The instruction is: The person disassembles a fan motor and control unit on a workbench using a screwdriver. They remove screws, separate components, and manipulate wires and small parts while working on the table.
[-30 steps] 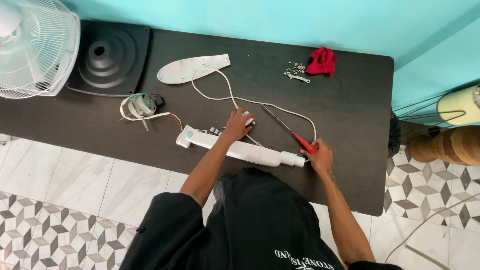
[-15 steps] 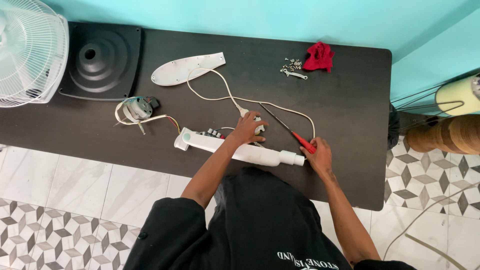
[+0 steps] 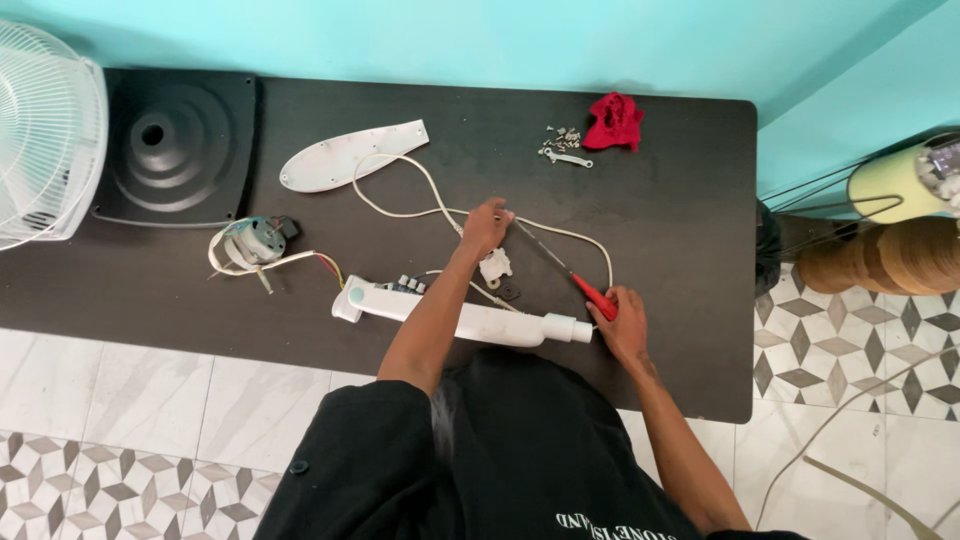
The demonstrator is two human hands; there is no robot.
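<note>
We hold a red-handled screwdriver (image 3: 575,279) lying slantwise on the dark table (image 3: 680,230): our right hand (image 3: 624,322) is closed around its red handle, and our left hand (image 3: 485,226) rests with its fingers at the far end of the metal shaft, where a thin white cord (image 3: 420,190) passes under them; whether the left fingers pinch the tip or only touch it we cannot tell. Just beside the left hand sits a small white plastic part (image 3: 494,266). Nearer to us, between our arms, lies a long white fan column (image 3: 465,318) with a block of buttons on it. To the left of it lies a small motor (image 3: 256,243) with loose wires. Farther back are a white oval cover (image 3: 352,156), a black fan base (image 3: 180,145) and a white fan grille (image 3: 45,135). Well apart, at the back, lie loose screws (image 3: 562,146) beside a red cloth (image 3: 614,120)
</note>
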